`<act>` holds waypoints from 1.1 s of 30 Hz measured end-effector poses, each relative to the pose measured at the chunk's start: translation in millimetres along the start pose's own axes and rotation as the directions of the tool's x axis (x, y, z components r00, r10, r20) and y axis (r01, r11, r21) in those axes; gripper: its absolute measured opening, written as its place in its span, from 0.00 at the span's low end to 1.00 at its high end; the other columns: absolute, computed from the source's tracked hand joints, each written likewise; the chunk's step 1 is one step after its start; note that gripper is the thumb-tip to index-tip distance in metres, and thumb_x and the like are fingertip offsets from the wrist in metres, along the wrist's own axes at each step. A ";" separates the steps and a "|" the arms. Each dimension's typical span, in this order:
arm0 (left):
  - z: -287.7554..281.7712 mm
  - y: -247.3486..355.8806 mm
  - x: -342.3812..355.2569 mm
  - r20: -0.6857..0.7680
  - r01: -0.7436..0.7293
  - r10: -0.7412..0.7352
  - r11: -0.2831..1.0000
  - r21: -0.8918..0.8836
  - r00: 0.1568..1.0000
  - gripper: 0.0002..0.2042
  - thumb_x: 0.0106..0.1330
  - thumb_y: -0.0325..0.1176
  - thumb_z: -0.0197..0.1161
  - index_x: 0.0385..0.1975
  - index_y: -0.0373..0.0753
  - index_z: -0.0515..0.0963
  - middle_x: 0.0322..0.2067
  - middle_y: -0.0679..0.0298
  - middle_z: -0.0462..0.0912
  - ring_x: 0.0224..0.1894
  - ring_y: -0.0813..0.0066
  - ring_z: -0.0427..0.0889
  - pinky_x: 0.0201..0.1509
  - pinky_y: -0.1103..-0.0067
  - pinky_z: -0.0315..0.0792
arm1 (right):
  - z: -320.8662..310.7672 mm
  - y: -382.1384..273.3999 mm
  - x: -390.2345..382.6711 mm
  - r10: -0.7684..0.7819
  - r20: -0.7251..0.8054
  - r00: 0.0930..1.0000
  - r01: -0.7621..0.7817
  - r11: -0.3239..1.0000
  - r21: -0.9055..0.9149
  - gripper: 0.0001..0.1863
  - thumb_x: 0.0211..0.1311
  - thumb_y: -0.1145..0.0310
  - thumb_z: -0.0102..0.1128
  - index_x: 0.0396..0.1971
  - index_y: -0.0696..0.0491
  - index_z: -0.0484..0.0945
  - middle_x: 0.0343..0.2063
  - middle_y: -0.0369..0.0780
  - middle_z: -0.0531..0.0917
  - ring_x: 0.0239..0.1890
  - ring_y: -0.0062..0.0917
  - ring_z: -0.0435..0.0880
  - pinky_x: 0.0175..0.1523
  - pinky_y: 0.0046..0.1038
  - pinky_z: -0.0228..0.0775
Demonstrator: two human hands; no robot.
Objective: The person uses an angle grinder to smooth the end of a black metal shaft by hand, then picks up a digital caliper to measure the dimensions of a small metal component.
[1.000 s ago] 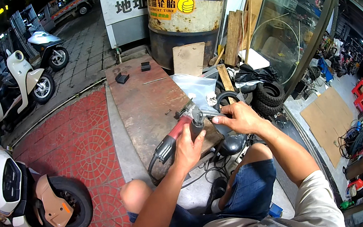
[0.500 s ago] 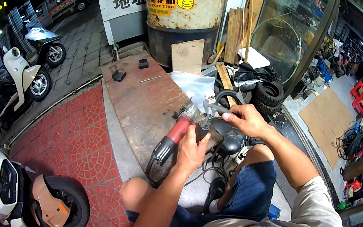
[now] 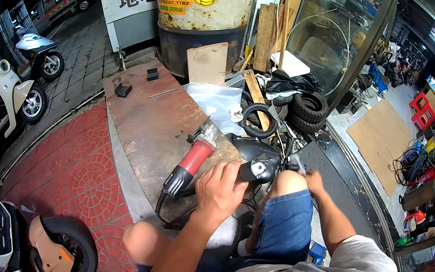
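My left hand (image 3: 219,191) is closed around a black cylindrical part (image 3: 248,171), whose pale metal end with a small hole points right. Just left of that hand, a red and black angle grinder (image 3: 191,166) lies on a worn metal-topped board (image 3: 140,131), its cord running down toward my legs. Beside my right knee, my right hand (image 3: 314,183) is closed on a grey metal tool (image 3: 299,165); motion blurs the tool, and its exact kind cannot be made out. A rounded black object (image 3: 260,152) sits beyond the cylindrical part.
Two small black blocks (image 3: 123,90) and a thin rod (image 3: 163,92) lie at the board's far end. A clear plastic bag (image 3: 216,105), a black ring (image 3: 258,121) and small tyres (image 3: 308,108) lie beyond. A scooter wheel (image 3: 78,246) stands left; a glass door (image 3: 347,18) is at right.
My right hand has swung down and right with the grey tool, away from the part in my left hand. The left hand has turned the part sideways, and the view has shifted slightly.
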State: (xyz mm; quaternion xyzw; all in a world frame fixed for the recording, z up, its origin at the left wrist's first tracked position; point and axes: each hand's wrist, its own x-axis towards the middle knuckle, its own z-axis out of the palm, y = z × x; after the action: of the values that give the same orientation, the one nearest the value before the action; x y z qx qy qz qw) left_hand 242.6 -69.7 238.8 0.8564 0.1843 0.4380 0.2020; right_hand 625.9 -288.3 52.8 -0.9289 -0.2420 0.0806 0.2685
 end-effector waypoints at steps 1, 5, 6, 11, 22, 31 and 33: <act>2.5 6.0 5.6 -0.027 -0.033 0.032 0.999 -0.020 0.999 0.25 0.52 0.32 0.79 0.51 0.43 0.80 0.40 0.60 0.83 0.41 0.53 0.86 0.44 0.61 0.80 | 9.7 74.0 -3.0 0.079 0.050 0.996 -0.084 0.989 0.118 0.34 0.65 0.41 0.73 0.33 0.66 0.88 0.31 0.59 0.90 0.39 0.55 0.93 0.45 0.47 0.81; -9.8 1.0 1.9 -0.043 -0.087 0.089 0.994 0.062 0.995 0.22 0.50 0.30 0.79 0.46 0.41 0.80 0.35 0.60 0.81 0.36 0.52 0.84 0.41 0.62 0.77 | 75.9 159.5 -94.6 0.305 0.319 0.897 -0.319 0.948 -0.009 0.34 0.64 0.42 0.70 0.36 0.66 0.89 0.38 0.59 0.91 0.46 0.54 0.92 0.53 0.48 0.82; -8.4 -2.0 -0.5 -0.040 -0.087 0.090 0.994 0.069 0.995 0.22 0.50 0.30 0.79 0.46 0.41 0.80 0.35 0.59 0.81 0.36 0.52 0.84 0.41 0.61 0.77 | 90.1 166.6 -112.5 0.347 0.355 0.868 -0.364 0.931 -0.019 0.34 0.64 0.42 0.70 0.36 0.66 0.90 0.38 0.59 0.91 0.47 0.54 0.92 0.54 0.48 0.82; 7.2 1.7 -7.4 -0.019 -0.059 0.060 0.995 0.080 0.998 0.23 0.50 0.30 0.79 0.48 0.41 0.81 0.37 0.58 0.82 0.39 0.51 0.85 0.43 0.61 0.78 | 117.4 177.9 -149.9 0.437 0.387 0.812 -0.472 0.881 -0.003 0.33 0.64 0.43 0.69 0.38 0.65 0.90 0.41 0.59 0.91 0.49 0.54 0.92 0.57 0.48 0.81; -92.2 -177.1 46.8 -0.318 0.289 -0.227 0.944 0.161 0.920 0.22 0.78 0.36 0.68 0.64 0.29 0.76 0.52 0.56 0.84 0.52 0.63 0.82 0.64 0.70 0.74 | -41.2 -24.2 -55.1 0.136 -0.306 0.942 0.021 0.888 0.459 0.19 0.68 0.57 0.72 0.49 0.56 0.87 0.43 0.49 0.91 0.46 0.43 0.91 0.53 0.42 0.82; -59.3 -183.6 -15.0 0.176 0.290 -0.348 0.913 0.287 0.921 0.26 0.53 0.32 0.84 0.48 0.26 0.81 0.39 0.47 0.89 0.41 0.56 0.87 0.52 0.64 0.79 | 15.6 -215.4 -85.3 -0.311 0.101 0.945 0.070 0.494 0.866 0.24 0.72 0.60 0.74 0.58 0.60 0.83 0.41 0.41 0.91 0.44 0.24 0.88 0.53 0.31 0.82; -62.1 -173.6 -10.5 0.256 0.358 -0.449 0.872 0.333 0.856 0.26 0.49 0.33 0.86 0.44 0.26 0.82 0.37 0.47 0.89 0.39 0.53 0.88 0.50 0.62 0.80 | 49.2 -248.9 -97.1 -0.358 0.226 0.906 -0.036 0.467 0.884 0.28 0.73 0.57 0.74 0.62 0.61 0.80 0.44 0.42 0.90 0.43 0.26 0.88 0.50 0.32 0.81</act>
State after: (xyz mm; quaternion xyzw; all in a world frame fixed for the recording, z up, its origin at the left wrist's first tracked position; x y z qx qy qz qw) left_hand 161.6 84.2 176.8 0.8775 0.3843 0.2082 0.1973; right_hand 426.6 -129.7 147.1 -0.5994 -0.3029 0.3446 0.6559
